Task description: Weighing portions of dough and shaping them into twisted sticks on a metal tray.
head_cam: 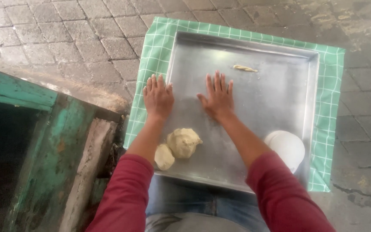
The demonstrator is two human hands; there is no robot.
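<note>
A large square metal tray (280, 92) lies on a green checked cloth (333, 107) on the paved ground. My left hand (158, 96) lies flat, fingers together, over the tray's left rim. Palm down in the tray's middle, my right hand (217, 98) has its fingers spread; whether dough lies under either palm is hidden. Two pale dough lumps sit near the tray's front left: a bigger one (183, 142) and a smaller one (164, 157) by my left forearm. A small twisted dough strip (245, 68) rests at the tray's far side.
A white round bowl or lid (287, 147) sits in the tray's front right corner beside my right arm. A worn green-painted wooden structure (35, 141) stands at the left, with a concrete edge beside it. Grey paving stones (65, 34) surround the cloth.
</note>
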